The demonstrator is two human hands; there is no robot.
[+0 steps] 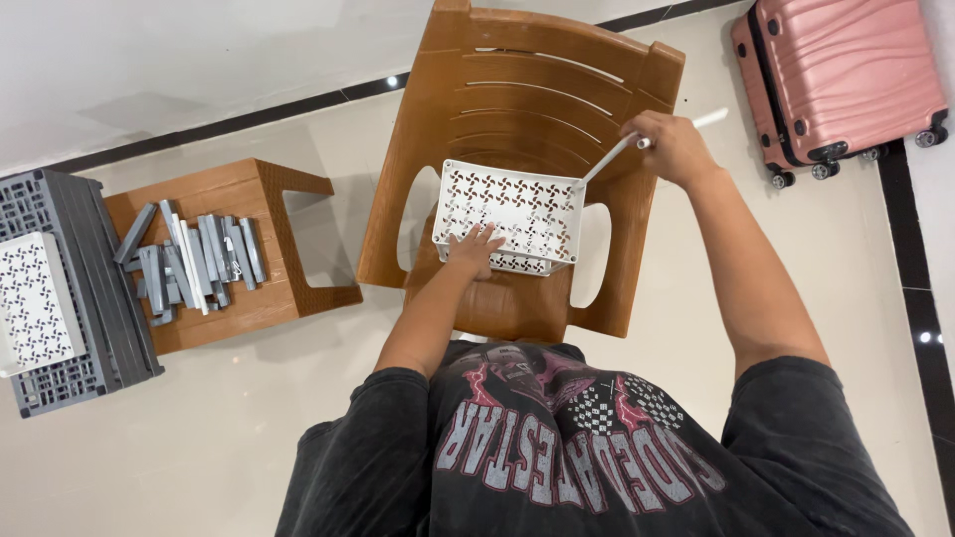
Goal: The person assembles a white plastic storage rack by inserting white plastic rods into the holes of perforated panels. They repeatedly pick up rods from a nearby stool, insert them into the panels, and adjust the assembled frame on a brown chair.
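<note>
On the chair [517,109] seat, the left hand [476,249] presses flat, fingers spread, on the tray [512,214]; the right hand [674,147] grips a rod [609,159] at the tray's corner, seemingly fitting it in.

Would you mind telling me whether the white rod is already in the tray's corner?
In, apparently: the white rod, held by the right hand, meets the white tray at its far corner; seating depth cannot be told.

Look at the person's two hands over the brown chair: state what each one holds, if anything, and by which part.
The right hand grips a white rod near its upper end. The left hand presses flat on the white perforated panel at its near edge, not gripping it.
</note>
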